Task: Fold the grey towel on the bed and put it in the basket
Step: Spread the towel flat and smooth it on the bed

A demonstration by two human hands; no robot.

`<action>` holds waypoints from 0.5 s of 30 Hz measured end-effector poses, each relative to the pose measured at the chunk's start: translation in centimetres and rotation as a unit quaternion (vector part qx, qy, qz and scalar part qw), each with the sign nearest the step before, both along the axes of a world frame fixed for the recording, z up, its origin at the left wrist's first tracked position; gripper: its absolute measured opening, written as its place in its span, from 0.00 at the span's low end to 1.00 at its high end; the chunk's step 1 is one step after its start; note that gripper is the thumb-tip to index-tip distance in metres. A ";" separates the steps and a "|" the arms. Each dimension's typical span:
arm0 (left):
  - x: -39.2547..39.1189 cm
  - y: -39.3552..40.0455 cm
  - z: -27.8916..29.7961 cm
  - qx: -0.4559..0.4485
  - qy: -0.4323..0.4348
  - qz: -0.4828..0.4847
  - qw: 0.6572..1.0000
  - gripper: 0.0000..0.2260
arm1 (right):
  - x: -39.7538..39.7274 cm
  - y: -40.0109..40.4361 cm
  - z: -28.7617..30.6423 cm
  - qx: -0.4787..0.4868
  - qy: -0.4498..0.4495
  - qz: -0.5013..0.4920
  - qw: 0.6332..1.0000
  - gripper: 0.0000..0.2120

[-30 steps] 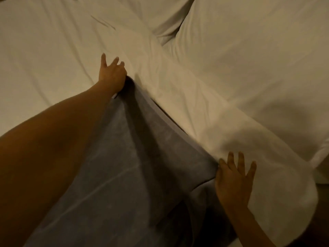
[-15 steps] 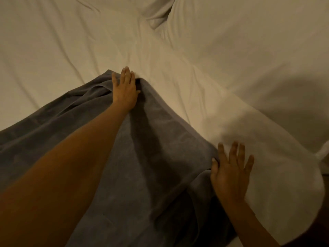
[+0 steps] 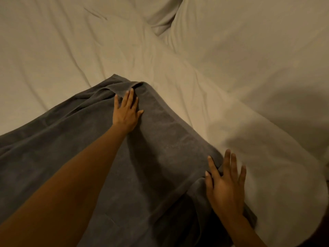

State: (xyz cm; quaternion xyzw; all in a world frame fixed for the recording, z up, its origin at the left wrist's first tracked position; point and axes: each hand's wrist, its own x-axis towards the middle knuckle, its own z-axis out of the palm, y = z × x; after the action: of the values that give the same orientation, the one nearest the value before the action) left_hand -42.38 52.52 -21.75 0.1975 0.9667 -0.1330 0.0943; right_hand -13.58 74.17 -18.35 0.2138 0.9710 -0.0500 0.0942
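Observation:
The grey towel [image 3: 160, 157] lies spread over the near part of the bed, its far corner bunched into a small fold. My left hand [image 3: 126, 112] rests flat on the towel just behind that far corner, fingers apart, holding nothing. My right hand [image 3: 225, 184] lies flat on the towel's near right corner, fingers spread, partly over the sheet. A second layer of the towel shows under the right hand. No basket is in view.
The bed [image 3: 71, 50] is covered by a wrinkled cream sheet. A large pillow [image 3: 249, 41] lies at the far right. The bed's rounded corner [image 3: 316, 202] drops off at the lower right.
The left hand let go of the raised far edge and now lies flat on the towel, which has settled onto the bed. The right hand has stayed at the near right corner.

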 end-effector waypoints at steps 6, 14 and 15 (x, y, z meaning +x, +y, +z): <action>-4.8 -0.9 2.8 -0.072 0.063 -0.034 0.995 0.30 | -0.1 0.1 -1.2 0.002 -0.002 -0.022 1.000 0.31; -6.4 0.2 4.4 -0.052 0.032 -0.008 0.998 0.33 | -0.6 -0.3 -1.6 -0.002 -0.024 -0.022 0.999 0.32; -5.5 0.4 4.0 -0.041 0.013 -0.007 0.999 0.33 | -0.7 -0.3 -1.6 -0.004 -0.032 -0.017 0.999 0.33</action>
State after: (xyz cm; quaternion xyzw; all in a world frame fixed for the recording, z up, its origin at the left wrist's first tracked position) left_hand -47.89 52.95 -17.77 0.1985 0.9601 -0.1758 0.0887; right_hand -14.26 73.88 -19.98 0.2311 0.9636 -0.0483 0.1254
